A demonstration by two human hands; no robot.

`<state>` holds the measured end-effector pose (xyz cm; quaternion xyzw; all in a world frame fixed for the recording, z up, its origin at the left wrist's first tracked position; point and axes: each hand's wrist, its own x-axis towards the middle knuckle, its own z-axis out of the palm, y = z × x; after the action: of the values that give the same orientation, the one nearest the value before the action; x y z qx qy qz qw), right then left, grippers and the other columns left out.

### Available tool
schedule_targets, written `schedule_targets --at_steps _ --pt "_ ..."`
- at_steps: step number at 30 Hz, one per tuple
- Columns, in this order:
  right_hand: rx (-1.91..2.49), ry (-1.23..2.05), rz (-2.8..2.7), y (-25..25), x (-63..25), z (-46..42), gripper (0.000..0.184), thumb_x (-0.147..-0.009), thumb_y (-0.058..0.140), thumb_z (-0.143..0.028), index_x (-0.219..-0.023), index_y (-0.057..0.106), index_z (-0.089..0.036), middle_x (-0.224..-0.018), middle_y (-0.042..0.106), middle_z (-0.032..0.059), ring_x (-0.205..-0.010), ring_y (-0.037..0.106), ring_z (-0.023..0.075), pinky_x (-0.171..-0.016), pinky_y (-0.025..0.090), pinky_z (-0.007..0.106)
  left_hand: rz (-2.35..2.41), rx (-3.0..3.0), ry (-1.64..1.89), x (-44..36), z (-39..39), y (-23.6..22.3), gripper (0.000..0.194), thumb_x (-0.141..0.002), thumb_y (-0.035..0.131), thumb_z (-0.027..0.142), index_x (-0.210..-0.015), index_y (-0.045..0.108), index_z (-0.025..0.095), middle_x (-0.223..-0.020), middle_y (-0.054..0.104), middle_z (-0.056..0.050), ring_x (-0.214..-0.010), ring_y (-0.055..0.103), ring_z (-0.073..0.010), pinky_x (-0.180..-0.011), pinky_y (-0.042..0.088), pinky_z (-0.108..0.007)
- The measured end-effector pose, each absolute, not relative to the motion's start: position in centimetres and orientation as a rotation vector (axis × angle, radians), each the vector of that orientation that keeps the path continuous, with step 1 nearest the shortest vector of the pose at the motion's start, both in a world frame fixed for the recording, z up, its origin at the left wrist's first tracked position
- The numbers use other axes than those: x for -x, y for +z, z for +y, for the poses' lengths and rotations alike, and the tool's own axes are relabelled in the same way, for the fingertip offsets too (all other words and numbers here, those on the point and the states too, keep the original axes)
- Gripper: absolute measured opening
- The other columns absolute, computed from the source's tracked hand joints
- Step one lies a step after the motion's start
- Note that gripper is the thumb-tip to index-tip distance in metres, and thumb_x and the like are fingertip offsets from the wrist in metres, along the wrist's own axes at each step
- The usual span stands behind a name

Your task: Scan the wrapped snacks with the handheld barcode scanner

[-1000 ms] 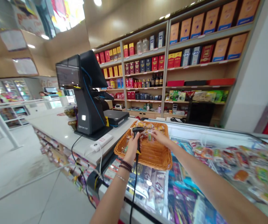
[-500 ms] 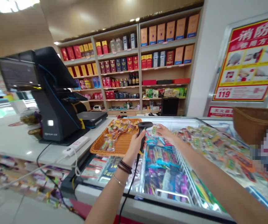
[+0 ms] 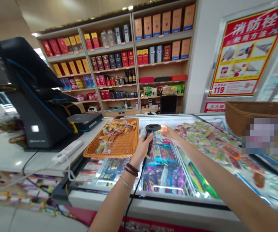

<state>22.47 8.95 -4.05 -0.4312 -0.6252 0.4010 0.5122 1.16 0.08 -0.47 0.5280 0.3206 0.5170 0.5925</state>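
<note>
Left hand point(image 3: 142, 149) clenches a black corded barcode scanner point(image 3: 153, 127); right hand point(image 3: 172, 134), fingers point(image 3: 165, 128) released, hovers over a glass-topped freezer point(image 3: 168, 200)

We identify this site as a retail shop: a black point-of-sale terminal point(image 3: 34, 96) on a white checkout counter point(image 3: 5, 161) at left, a black corded barcode scanner point(image 3: 153, 128), a glass-topped snack freezer point(image 3: 168, 201) near, and tall wooden shelves point(image 3: 134, 58) of boxed goods far.

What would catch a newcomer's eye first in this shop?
The big red-and-yellow poster at right and the tall shelves of boxes ahead stand out. Nearer, the left hand grips a black barcode scanner beside a wicker tray of snacks, while the right hand reaches over a freezer.
</note>
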Motion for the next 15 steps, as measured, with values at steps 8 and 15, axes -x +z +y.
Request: schedule_targets --at_steps 8,15 --pt "1.065 0.988 -1.433 -3.7 -22.8 8.9 0.047 -0.074 0.093 -0.052 -0.106 0.071 -0.025 -0.066 0.054 -0.0067 -0.063 0.047 0.0143 -0.059 0.041 0.026 0.741 -1.238 1.198 -1.4 0.3 -0.9 0.075 -0.063 0.093 0.083 -0.092 0.067 0.019 -0.066 0.059 0.004 -0.044 0.048 -0.009 -0.041 0.032 -0.024" --pt "1.138 1.004 -1.367 -4.0 -23.6 8.7 0.046 -0.072 0.092 -0.047 -0.107 0.072 -0.025 -0.071 0.056 -0.0051 -0.068 0.051 0.0155 -0.065 0.045 0.028 0.685 -1.239 1.16 -1.1 0.0 -0.9 0.071 -0.069 0.094 0.079 -0.096 0.067 0.019 -0.069 0.059 0.005 -0.046 0.048 -0.0083 -0.043 0.031 -0.023"
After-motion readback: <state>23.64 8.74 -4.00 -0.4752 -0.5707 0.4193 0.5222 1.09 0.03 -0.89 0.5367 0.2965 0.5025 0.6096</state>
